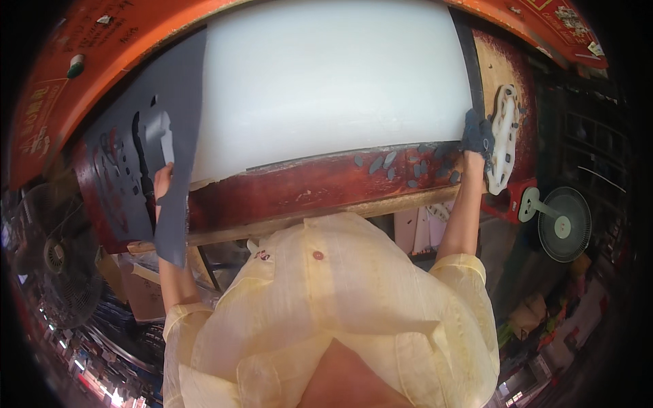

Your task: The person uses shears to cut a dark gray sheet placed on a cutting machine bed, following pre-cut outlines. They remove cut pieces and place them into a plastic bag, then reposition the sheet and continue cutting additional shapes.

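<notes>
At the left, a dark grey sheet (178, 204) with cut-out holes lies on the red worktable, and its near end hangs over the table's front edge and across my left forearm. My left hand (163, 181) is closed at the sheet; part of it is hidden behind the material. Just beyond its fingers shows a pale strip (167, 145). My right hand (477, 132), in a dark glove, is closed at the near right corner of a large white board (340, 75). Whatever is in its fingers is hidden. Beside it lies a long white sole-shaped frame (503, 139) with openings.
Small grey oval offcuts (390, 160) are scattered along the red table edge (292, 194). An orange machine beam (95, 58) spans the far side. One fan (563, 224) stands at the right, another (58, 255) at the left.
</notes>
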A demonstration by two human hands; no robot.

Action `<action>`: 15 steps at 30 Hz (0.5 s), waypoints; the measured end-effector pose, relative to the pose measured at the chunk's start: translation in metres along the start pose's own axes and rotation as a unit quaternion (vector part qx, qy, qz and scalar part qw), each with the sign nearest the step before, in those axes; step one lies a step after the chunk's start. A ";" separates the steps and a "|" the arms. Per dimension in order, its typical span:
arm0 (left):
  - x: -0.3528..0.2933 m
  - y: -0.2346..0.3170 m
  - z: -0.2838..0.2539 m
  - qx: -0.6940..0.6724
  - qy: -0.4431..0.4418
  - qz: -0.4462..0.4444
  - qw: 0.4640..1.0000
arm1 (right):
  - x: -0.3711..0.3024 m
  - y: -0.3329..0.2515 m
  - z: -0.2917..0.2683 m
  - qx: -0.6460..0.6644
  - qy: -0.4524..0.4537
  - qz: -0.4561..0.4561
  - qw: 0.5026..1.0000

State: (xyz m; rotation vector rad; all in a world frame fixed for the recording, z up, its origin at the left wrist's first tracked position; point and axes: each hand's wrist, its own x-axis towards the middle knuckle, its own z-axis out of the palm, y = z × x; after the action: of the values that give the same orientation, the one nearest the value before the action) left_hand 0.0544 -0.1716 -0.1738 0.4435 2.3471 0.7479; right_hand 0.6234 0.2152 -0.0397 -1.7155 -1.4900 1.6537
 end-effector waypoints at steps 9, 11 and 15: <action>-0.002 0.026 0.006 0.115 -0.080 0.037 0.990 | 0.038 0.059 0.030 -0.387 0.307 -0.039 0.868; -0.018 0.040 0.016 -0.046 0.000 -0.006 0.999 | 0.037 0.049 0.031 -0.408 0.288 -0.018 0.866; -0.052 0.069 0.030 -0.169 0.043 -0.028 0.984 | 0.030 0.031 0.045 -0.480 0.232 0.058 0.844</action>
State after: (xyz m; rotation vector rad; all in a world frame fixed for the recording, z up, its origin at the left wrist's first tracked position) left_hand 0.1217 -0.1303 -0.1264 0.1989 2.2388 1.1321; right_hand 0.5914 0.2089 -0.0931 -2.4612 -2.1166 0.3569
